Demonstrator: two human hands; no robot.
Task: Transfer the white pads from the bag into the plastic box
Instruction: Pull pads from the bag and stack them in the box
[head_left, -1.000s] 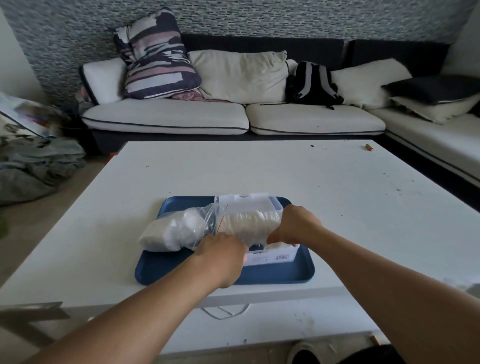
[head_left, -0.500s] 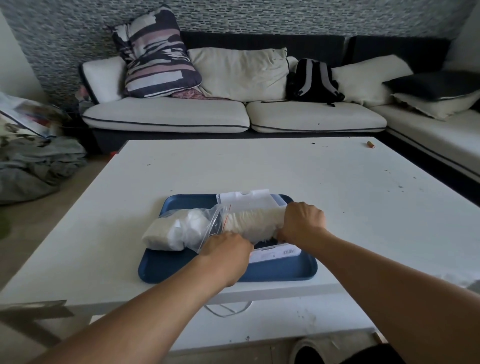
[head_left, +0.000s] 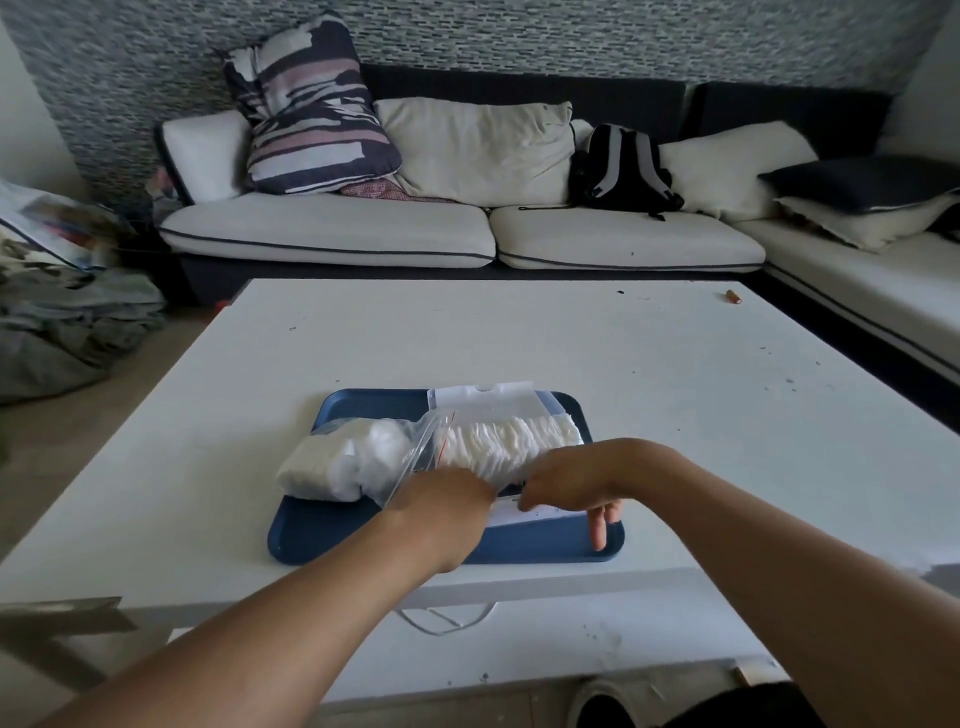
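Note:
On the blue tray (head_left: 363, 540) lies a clear zip bag (head_left: 343, 462) with white pads bunched inside, its mouth facing right. A row of white pads (head_left: 511, 441) stretches from the bag's mouth into the clear plastic box (head_left: 483, 402), whose lid stands up behind it. My left hand (head_left: 441, 499) is curled at the near edge of the bag's mouth with its fingers hidden under it. My right hand (head_left: 566, 483) hovers over the box's near edge, its fingers pointing down toward the tray and holding nothing.
The tray sits near the front of a wide white table (head_left: 675, 415). A small brown item (head_left: 733, 296) lies at the table's far right. A sofa (head_left: 467, 234) with cushions and a backpack (head_left: 621, 171) is behind. A pile of clothes (head_left: 67, 322) lies left.
My right hand has let go of the right end of the pad row and swung to the near side of the box. The left hand has barely moved.

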